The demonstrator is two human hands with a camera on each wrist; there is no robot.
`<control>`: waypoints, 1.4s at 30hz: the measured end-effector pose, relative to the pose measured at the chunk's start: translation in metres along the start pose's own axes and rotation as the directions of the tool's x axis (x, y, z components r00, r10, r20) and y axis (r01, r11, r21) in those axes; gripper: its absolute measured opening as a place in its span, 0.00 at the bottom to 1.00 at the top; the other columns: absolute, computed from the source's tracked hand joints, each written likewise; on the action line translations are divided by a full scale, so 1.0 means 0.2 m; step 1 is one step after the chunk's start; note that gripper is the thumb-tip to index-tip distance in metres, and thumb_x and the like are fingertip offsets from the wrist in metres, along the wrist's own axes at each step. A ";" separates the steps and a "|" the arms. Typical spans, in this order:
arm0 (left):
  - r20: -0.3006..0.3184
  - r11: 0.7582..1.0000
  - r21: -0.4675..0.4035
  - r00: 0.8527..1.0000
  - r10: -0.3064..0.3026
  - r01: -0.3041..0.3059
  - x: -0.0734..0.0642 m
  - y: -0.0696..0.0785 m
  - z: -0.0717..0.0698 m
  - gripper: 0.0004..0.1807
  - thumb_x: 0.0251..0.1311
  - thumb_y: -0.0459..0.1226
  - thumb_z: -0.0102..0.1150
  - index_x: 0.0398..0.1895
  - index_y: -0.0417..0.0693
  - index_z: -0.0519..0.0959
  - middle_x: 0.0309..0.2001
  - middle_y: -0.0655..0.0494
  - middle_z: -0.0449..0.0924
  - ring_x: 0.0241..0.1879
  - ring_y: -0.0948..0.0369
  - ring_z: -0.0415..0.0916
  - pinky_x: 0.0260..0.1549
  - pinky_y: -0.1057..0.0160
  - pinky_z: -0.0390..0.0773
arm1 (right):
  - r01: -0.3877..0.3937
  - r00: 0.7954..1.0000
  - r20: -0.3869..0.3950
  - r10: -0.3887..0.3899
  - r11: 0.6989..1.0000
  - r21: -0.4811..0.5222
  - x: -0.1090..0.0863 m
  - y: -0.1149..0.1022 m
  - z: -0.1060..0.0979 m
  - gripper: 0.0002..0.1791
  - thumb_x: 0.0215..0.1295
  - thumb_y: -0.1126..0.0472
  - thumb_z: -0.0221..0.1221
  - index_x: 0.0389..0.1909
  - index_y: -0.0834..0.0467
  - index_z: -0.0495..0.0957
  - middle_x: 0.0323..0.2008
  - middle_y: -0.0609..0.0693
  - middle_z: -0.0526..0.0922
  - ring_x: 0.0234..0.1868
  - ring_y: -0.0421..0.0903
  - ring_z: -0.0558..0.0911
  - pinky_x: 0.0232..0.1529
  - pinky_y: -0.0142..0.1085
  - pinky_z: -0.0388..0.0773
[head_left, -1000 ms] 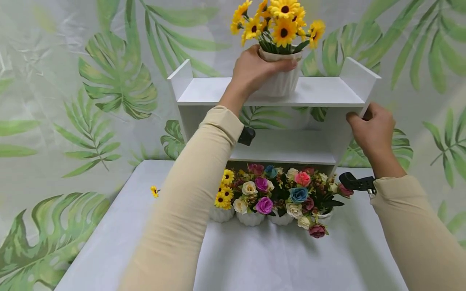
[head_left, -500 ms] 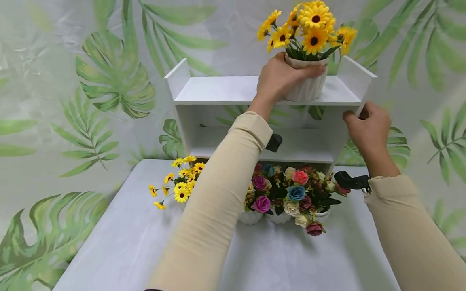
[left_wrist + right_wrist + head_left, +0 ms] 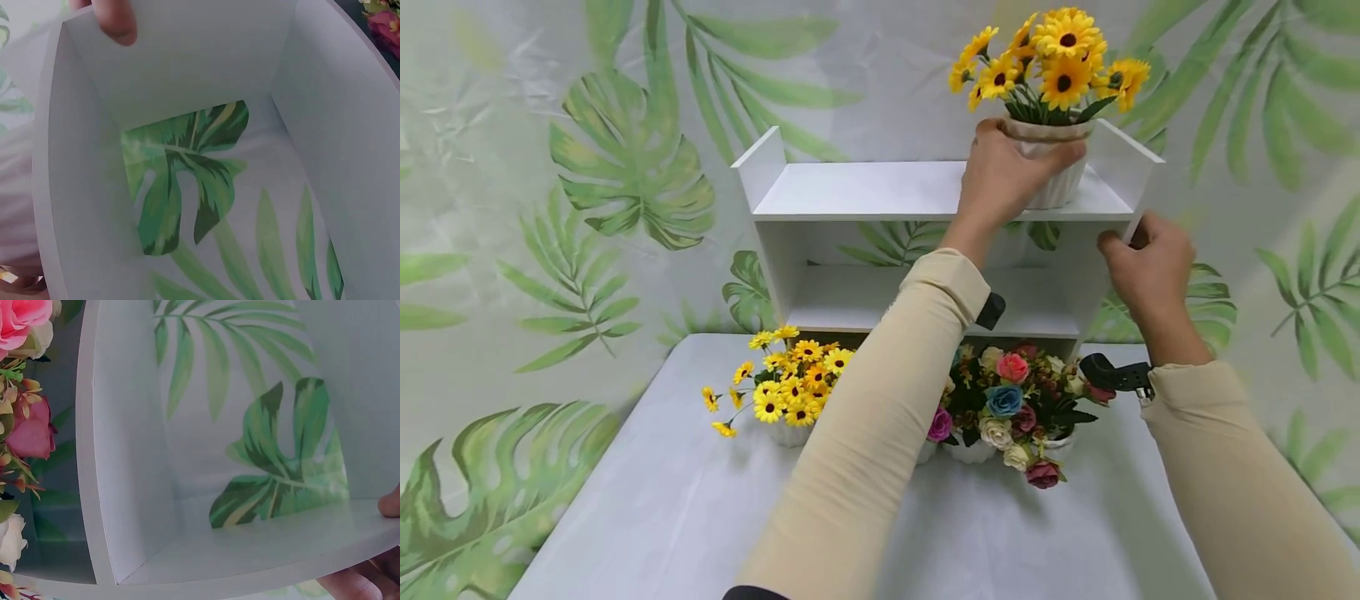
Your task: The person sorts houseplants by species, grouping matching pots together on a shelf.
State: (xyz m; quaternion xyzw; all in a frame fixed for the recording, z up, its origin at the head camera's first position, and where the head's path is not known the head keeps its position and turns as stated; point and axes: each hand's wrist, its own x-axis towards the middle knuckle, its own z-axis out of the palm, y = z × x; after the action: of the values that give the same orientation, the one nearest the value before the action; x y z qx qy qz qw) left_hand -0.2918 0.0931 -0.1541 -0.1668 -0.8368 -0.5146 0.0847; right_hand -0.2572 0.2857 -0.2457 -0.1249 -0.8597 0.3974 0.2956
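Observation:
My left hand [image 3: 1003,175] grips a white ribbed flower pot [image 3: 1060,187] of yellow artificial daisies [image 3: 1063,58], thumb across its front and fingers behind. The pot is upright at the right end of the top board of a white shelf unit [image 3: 857,190]; whether it bears its weight on the board, I cannot tell. With my right hand [image 3: 1153,267] I hold the unit's right side panel just below that board, thumb on the inner face. A thumb tip [image 3: 390,505] and curled fingers at this panel show in the right wrist view.
Below the unit's middle board [image 3: 850,298], a row of potted flowers stands on the white table [image 3: 662,500]: yellow daisies [image 3: 790,387] at left, mixed roses [image 3: 1003,402] at right. My left sleeve hides part of the row. A leaf-print cloth [image 3: 640,158] hangs behind.
My left hand has moved the daisy pot rightward along the top board, from near the middle to the right end. My right hand keeps its hold on the side panel.

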 end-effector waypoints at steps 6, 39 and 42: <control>0.023 0.998 0.059 0.999 0.030 -0.031 0.00 0.02 0.01 0.49 0.56 0.62 0.63 0.75 0.58 0.52 0.67 0.66 0.67 0.59 0.70 0.71 0.53 0.73 0.75 | 0.018 1.000 -0.016 -0.018 1.000 -0.007 0.00 0.00 0.01 0.22 0.64 0.51 0.54 0.54 0.59 0.81 0.40 0.47 0.84 0.29 0.24 0.70 0.28 0.21 0.67; -0.015 0.877 0.138 0.885 0.466 -0.460 -0.40 -0.31 -0.35 0.28 0.62 0.42 0.65 0.64 0.43 0.72 0.63 0.50 0.75 0.63 0.56 0.72 0.59 0.64 0.76 | 0.011 1.000 -0.010 -0.012 1.000 -0.012 0.00 0.01 -0.03 0.21 0.64 0.51 0.55 0.52 0.58 0.81 0.32 0.35 0.80 0.30 0.26 0.72 0.29 0.23 0.68; -0.035 0.811 0.153 0.817 0.576 -0.565 -0.57 -0.49 -0.46 0.22 0.62 0.36 0.65 0.57 0.38 0.76 0.56 0.46 0.80 0.57 0.55 0.77 0.54 0.61 0.80 | 0.009 1.000 -0.002 -0.009 1.000 -0.017 0.00 0.01 -0.02 0.20 0.64 0.51 0.55 0.52 0.58 0.81 0.33 0.38 0.81 0.30 0.27 0.72 0.28 0.24 0.68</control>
State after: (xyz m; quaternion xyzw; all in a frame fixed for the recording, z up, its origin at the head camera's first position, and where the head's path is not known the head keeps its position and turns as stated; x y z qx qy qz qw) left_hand -0.2249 -0.0501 -0.2293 -0.3833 -0.7771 -0.4136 0.2796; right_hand -0.2542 0.2893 -0.2455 -0.1240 -0.8632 0.3885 0.2974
